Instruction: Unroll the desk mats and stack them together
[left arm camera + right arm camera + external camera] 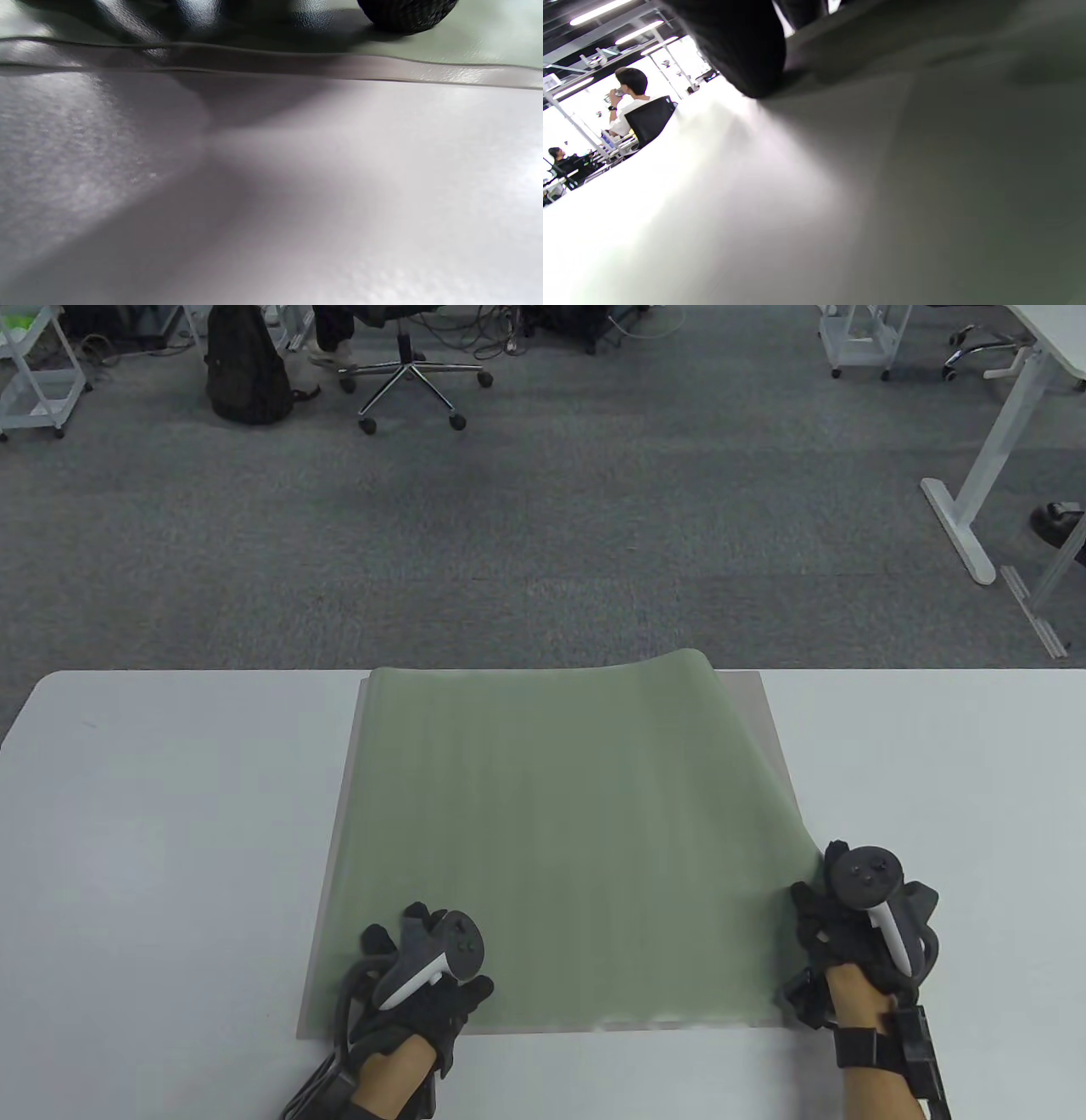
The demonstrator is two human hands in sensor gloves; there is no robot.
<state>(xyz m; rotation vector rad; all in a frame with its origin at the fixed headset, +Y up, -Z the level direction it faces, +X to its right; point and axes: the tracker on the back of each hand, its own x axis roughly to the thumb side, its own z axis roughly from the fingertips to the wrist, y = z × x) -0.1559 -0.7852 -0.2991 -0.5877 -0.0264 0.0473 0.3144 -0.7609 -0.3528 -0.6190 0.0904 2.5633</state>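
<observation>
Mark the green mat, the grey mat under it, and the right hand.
green mat (pixel 560 848), table view, middle of its flat surface
grey mat (pixel 338 831), table view, strip showing along the left edge
right hand (pixel 836 920), table view, gloved knuckles

Low and close to the smooth white table (pixel 322 203), the camera looks along its faintly speckled surface, with a broad soft shadow crossing the middle. Along the top runs the thin edge of a glossy grey desk mat (pixel 382 73), slightly wavy, and a pale green desk mat (pixel 479 46) lies on top of it. One black knit-gloved fingertip (pixel 407 15) of the left hand presses on the green mat.
</observation>
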